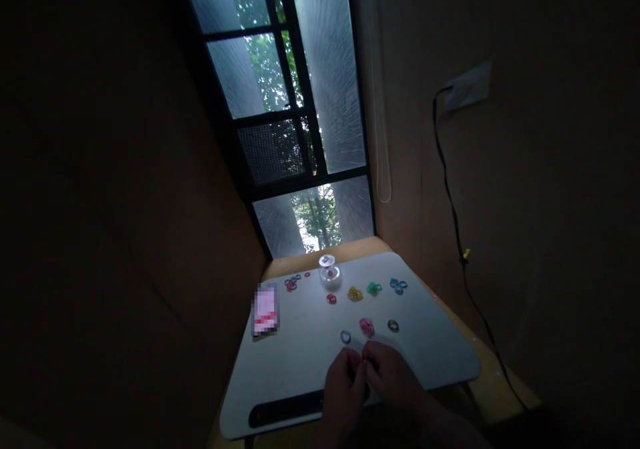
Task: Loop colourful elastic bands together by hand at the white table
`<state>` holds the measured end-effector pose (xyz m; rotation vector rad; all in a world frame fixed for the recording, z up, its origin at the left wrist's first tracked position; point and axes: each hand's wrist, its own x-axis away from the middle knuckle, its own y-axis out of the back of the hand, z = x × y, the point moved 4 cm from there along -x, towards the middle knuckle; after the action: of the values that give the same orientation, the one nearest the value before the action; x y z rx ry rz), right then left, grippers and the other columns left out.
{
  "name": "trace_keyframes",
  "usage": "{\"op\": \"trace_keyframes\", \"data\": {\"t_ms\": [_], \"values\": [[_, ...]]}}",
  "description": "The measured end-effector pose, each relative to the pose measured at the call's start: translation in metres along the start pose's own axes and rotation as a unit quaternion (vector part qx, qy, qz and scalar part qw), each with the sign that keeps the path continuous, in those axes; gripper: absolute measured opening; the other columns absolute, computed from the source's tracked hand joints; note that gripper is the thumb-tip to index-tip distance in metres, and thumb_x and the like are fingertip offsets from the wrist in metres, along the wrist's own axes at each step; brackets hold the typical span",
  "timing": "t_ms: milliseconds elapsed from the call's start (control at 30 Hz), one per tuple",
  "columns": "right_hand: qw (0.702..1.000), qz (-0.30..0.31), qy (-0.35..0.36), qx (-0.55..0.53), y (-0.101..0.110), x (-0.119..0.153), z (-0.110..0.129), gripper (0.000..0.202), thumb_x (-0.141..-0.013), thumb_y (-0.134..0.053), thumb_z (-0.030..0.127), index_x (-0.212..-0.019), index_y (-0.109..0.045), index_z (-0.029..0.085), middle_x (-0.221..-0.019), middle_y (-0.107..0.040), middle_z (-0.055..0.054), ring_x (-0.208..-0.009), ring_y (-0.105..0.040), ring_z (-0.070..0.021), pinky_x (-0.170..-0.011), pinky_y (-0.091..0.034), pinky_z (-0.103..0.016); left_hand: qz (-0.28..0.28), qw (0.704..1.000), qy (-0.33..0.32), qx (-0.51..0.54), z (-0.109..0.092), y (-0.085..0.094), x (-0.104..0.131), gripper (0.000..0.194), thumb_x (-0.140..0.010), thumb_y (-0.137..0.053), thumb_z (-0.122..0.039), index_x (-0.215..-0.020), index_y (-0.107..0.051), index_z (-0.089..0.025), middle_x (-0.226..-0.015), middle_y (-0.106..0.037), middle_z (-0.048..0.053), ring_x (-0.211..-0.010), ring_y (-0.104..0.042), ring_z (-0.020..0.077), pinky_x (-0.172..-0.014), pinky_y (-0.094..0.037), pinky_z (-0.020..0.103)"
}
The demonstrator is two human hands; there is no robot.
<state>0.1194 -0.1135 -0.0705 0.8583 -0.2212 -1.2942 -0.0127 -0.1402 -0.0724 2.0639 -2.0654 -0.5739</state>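
My left hand point(344, 383) and my right hand point(391, 373) meet over the near part of a white table point(295, 355). Fingers on both are closed in a pinch, tips together, and whatever they hold is too small and dark to make out. Just beyond them lie a pale purple loop point(345, 336), a pink bunch of loops point(367, 327) and a dark loop point(393, 325), like small hair ties. Farther back are red point(331, 299), yellow point(355, 293), green point(374, 289) and blue point(399, 285) groups. A mixed-colour cluster point(291, 283) sits at the far left.
A clear container point(330, 275) stands at the table's back, its round lid-like top raised. Along the left edge lies a blurred pink-and-white packet point(265, 310). A black slot strip point(285, 408) runs along the near edge. To the right, a black cable point(453, 209) hangs from a wall plate point(468, 87).
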Motion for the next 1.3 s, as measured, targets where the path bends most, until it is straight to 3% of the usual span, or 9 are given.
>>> {"op": "trace_keyframes", "data": {"t_ms": [833,1300], "values": [[1.000,0.002,0.013,0.026,-0.0031,0.0036,0.0006,0.011,-0.078,-0.045,0.015,-0.071,-0.051,0.020,-0.071,-0.057,0.001,-0.067,-0.051,-0.0150,-0.063,-0.032,-0.026,0.008,0.999,-0.022,-0.046,-0.0081,0.0028,0.0076,0.017,-0.093,-0.048,-0.030,-0.081,-0.054,-0.020,-0.077,-0.058,0.001,-0.072,-0.052,0.0165,-0.066,-0.036,0.027],[0.999,0.039,-0.003,0.034,-0.0050,0.0001,-0.0040,0.010,-0.078,-0.045,0.026,-0.070,-0.046,0.022,-0.067,-0.056,0.000,-0.063,-0.050,-0.0158,-0.061,-0.034,-0.027,0.020,0.998,-0.046,-0.048,-0.0055,0.0071,0.0055,0.012,-0.087,-0.048,-0.019,-0.086,-0.060,-0.020,-0.084,-0.062,0.004,-0.077,-0.054,0.0188,-0.070,-0.036,0.030]]}}
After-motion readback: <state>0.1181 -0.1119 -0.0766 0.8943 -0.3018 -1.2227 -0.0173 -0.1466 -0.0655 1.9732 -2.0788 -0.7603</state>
